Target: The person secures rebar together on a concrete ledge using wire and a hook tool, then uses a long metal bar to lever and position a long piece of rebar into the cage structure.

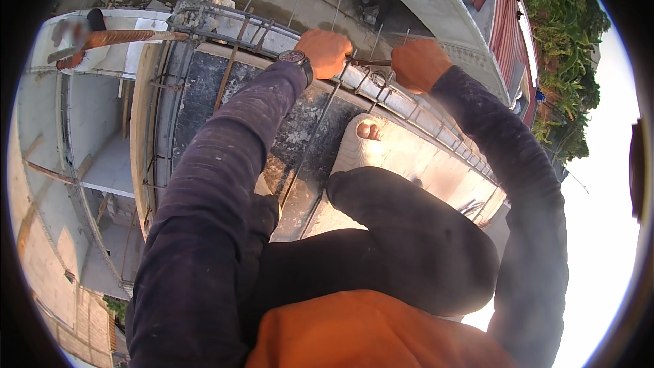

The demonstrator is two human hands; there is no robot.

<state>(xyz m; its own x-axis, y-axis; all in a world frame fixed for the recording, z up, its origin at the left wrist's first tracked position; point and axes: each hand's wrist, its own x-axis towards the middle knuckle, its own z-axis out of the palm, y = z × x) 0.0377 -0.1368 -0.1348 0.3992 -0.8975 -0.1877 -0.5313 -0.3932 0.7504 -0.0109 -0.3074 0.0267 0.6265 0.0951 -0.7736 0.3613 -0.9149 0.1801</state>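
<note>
My left hand (323, 53), with a dark watch (293, 58) at the wrist, is closed in a fist over the steel bars; what its fingers grip is hidden. My right hand (419, 65) is closed around a slim dark metal tool (371, 63) that looks like pliers. The tool points left, its tip close to my left fist. Just below it, a small loop of thin wire (379, 79) sits on the rebar cage (409, 105). The cage runs diagonally along the top of a wall, and thin rods stick up past my hands.
My sandalled foot (368, 131) rests beside the cage on a pale surface. A dark stained board (204, 85) lies to its left. At far left is a hammer-like tool with a wooden handle (133, 37). Beyond stand a curved concrete wall (436, 0) and red metal roofing (501, 41).
</note>
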